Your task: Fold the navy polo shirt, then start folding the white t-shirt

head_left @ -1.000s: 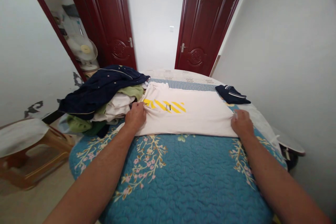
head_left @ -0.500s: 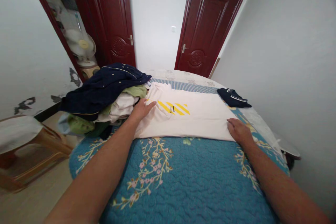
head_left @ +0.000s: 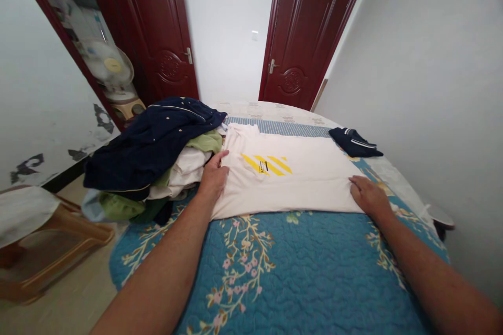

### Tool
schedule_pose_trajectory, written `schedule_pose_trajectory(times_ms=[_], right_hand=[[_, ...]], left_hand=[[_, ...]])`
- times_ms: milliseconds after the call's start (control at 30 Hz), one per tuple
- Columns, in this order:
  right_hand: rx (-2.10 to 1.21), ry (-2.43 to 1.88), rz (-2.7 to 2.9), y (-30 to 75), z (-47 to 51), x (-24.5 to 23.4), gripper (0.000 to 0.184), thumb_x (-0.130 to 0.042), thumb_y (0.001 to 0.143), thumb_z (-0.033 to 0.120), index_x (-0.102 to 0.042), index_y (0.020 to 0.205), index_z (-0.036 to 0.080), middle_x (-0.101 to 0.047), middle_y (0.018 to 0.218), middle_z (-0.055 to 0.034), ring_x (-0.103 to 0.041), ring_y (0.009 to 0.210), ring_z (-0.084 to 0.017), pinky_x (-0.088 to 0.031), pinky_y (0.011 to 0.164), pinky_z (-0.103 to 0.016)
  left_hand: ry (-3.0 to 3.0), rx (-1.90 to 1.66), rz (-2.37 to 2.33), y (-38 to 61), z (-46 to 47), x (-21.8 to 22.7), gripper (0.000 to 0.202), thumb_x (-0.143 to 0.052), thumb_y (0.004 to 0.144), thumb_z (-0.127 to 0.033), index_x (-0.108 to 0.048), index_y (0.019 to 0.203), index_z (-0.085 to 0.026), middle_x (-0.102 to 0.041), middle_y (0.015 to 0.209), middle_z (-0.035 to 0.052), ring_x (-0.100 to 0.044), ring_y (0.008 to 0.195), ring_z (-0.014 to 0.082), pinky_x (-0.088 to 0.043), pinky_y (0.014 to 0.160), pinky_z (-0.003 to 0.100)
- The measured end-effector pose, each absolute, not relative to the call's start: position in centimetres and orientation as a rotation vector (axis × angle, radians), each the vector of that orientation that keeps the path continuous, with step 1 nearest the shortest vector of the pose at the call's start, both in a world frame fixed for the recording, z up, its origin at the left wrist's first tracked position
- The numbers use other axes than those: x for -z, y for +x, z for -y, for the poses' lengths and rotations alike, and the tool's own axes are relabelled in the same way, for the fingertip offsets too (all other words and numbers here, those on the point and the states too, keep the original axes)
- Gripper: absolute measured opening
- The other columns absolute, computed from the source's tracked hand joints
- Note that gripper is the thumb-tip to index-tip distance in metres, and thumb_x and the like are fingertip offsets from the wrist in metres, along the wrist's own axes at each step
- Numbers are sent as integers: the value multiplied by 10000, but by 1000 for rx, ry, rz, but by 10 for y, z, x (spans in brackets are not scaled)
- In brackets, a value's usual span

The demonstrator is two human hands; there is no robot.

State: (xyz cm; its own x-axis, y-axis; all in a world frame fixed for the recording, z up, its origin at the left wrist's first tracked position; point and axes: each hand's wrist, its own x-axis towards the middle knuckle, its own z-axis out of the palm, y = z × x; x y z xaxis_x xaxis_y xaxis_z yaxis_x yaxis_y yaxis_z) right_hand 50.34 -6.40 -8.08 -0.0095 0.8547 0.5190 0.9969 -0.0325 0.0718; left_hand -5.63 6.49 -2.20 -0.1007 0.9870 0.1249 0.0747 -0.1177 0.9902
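Observation:
A pale pink-white T-shirt (head_left: 306, 188) lies sideways across the bed-like quilted cover, with yellow stripes and small dark print on its front. One lengthwise fold line runs along it. At its left end, by the collar and shoulder, my left hand (head_left: 213, 177) is closed on the fabric, partly hiding its fingertips. My right hand (head_left: 368, 194) pinches the near corner of the right end, fingers curled. The cloth between the hands is mostly flat, with wrinkles near the left hand.
A heap of clothes, topped by a navy garment (head_left: 157, 136), sits left of the T-shirt. A folded dark garment (head_left: 353, 142) with white stripes lies at the far right. The blue floral quilt (head_left: 314, 267) covers the near surface. A stool (head_left: 58, 220) stands at left.
My left hand has drawn its thumb and finger closer together at the T-shirt's left end. The right hand keeps its hold. The whole view has shifted slightly.

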Motion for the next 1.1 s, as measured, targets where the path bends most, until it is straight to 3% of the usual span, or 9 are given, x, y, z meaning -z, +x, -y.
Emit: schedule_pose_trajectory(times_ms=[100,200,333,533,733,1000,1100], right_hand=[[624,-1960,1922,502,63,80,402,-477,956,295,-739,1219,139,-745,1272,-157,-689,1209,-286,-526,1100,-438],[623,-1958,1911,502,63,80,404,-481,943,289,-742,1209,135,-747,1262,-167,-687,1207,-295,-527,1099,-454],[603,-1932,1893,501,63,80,403,-468,936,286,-745,1188,135,-749,1247,-172,-692,1194,-294,-518,1111,-456],[554,-1921,1847,501,63,79,390,-465,919,296,-742,1150,148,-755,1200,-177,-702,1148,-309,-540,1072,-470],[561,-1780,1785,475,62,57,384,-459,937,287,-747,1140,133,-760,1190,-197,-696,1160,-332,-523,1094,-514],[-35,-1494,1906,321,2,8,317,-516,987,359,-763,1133,227,-792,1174,-84,-741,1045,-257,-566,1000,-415],[-198,-1455,1965,255,-35,4,296,-545,986,336,-756,1168,234,-789,1179,-81,-735,1046,-246,-550,977,-394]], left_hand=[[1335,-1383,-1250,-55,-68,20,866,-543,686,-110,-531,1547,-210,-688,1423,63,-685,1199,218,-579,1016,330],[1318,-1359,-1194,-57,-70,20,867,-543,734,-107,-468,1591,-209,-611,1544,55,-630,1337,215,-535,1109,330],[1294,-1301,-1320,-59,-72,23,796,-622,780,-181,-505,1568,-187,-641,1509,92,-632,1341,245,-533,1116,365],[1521,-1410,-1339,-62,-72,25,893,-574,734,-112,-435,1613,-195,-600,1556,74,-598,1379,233,-470,1191,376],[1663,-1220,-1629,-67,-73,36,770,-591,772,-118,-506,1537,-154,-654,1471,128,-643,1307,247,-470,1167,386],[1676,-1215,-1663,-69,-73,37,660,-581,851,-139,-542,1510,-158,-703,1378,131,-671,1241,257,-499,1124,403],[1680,-1275,-1534,-68,-75,41,643,-571,857,-125,-553,1499,-162,-701,1393,120,-660,1269,246,-483,1153,403]])
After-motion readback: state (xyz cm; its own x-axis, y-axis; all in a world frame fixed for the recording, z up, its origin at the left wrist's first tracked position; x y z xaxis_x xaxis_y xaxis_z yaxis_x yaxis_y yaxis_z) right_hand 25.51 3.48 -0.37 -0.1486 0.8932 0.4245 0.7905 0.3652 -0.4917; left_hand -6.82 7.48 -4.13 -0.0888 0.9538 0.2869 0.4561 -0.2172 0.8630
